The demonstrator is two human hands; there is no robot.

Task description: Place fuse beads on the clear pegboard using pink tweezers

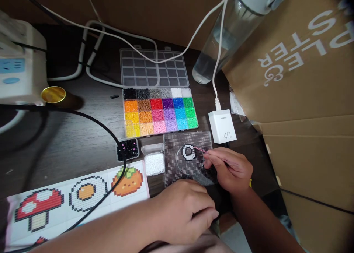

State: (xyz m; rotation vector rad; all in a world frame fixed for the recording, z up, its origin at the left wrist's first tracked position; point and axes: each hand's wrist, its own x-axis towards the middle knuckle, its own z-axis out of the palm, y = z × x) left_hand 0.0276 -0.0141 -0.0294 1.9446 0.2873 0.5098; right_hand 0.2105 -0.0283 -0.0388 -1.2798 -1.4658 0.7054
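Note:
My right hand [233, 168] is closed around a pair of thin pink tweezers [203, 150]. Their tip reaches the upper right of a small ring of black and white fuse beads [188, 152]. That ring lies on a clear pegboard [171, 172], inside a round outline. My left hand [190, 210] rests just below the pegboard, fingers curled, with nothing visible in it. Left of the pegboard stand an open small box of white beads [155, 164] and a box of black beads [132, 150] with a few pink ones.
Behind the pegboard is a sorted bead case [160, 111], its clear lid [153, 69] open. A pattern sheet [62, 186] lies at left, crossed by a black cable [102, 124]. A white charger [222, 127], a water bottle [225, 39] and cardboard [304, 98] stand at right.

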